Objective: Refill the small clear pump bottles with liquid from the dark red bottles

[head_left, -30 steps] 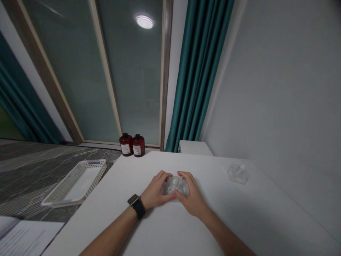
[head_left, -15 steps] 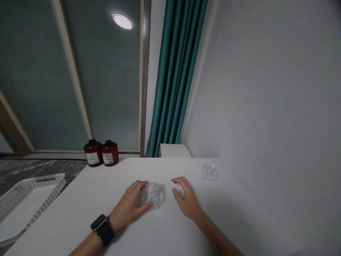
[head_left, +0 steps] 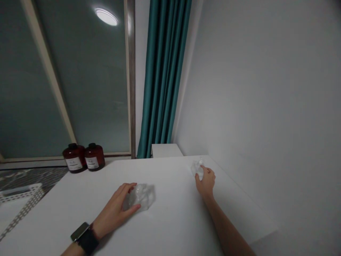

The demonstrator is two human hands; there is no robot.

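Observation:
On the white table [head_left: 170, 199], my left hand [head_left: 118, 206] curls its thumb and fingers around a clear faceted bowl-like piece [head_left: 144, 196]. It looks like glass or hard plastic and rests on the tabletop. A black watch is on that wrist. Farther off at the right, my right hand [head_left: 207, 179] reaches a smaller clear faceted piece [head_left: 196, 166] with a small bump on top, perhaps a lid. Thumb and index finger are at its near right side, with the other fingers curled in; part of the piece is hidden behind them.
Two dark red-brown bottles [head_left: 93, 158] with white labels stand at the table's far left corner. A white perforated basket [head_left: 23, 209] lies beyond the left edge. Behind the table are a white box-like piece [head_left: 166, 150] and a teal curtain [head_left: 162, 81]. A wall [head_left: 253, 106] borders the right side.
My right hand has moved forward and right, from bare tabletop to the smaller clear piece. My left hand stays around the bowl-like piece. The view has turned slightly right.

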